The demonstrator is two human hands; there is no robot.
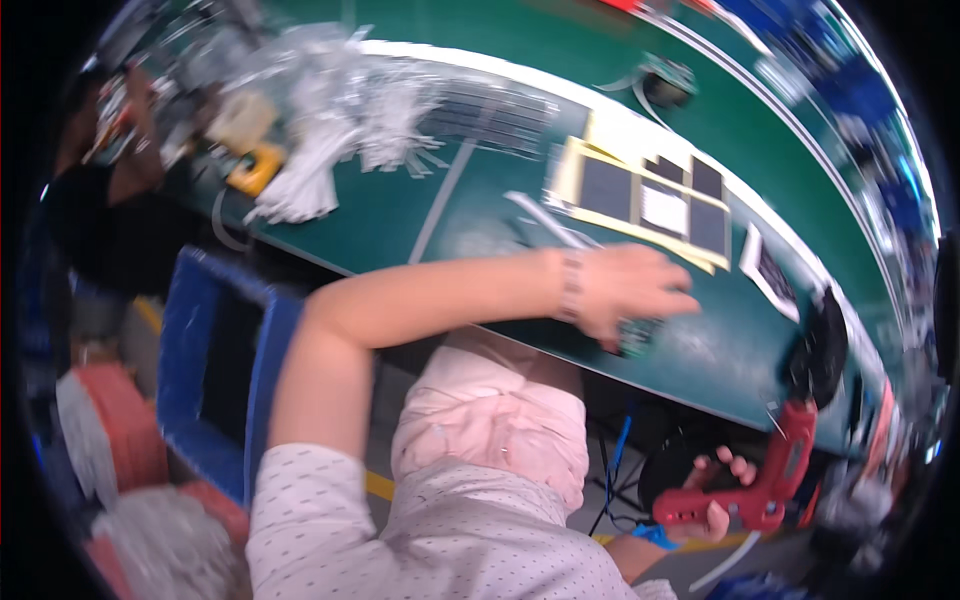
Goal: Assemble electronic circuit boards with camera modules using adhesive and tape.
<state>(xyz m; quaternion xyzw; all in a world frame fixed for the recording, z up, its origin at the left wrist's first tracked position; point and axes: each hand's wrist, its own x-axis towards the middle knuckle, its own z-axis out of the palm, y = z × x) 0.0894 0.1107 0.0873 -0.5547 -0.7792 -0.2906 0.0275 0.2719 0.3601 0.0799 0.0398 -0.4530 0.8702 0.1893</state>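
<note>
While the left hand (635,290) is pinching a small green circuit board (636,336) beneath its fingers, the right hand (715,500) is clasping a red glue gun (770,480), nozzle pointing upward.

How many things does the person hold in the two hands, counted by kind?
Small green circuit board, under the left hand on the green table: 1
Red pistol-shaped power tool, in the right hand: 1
Total: 2
</note>
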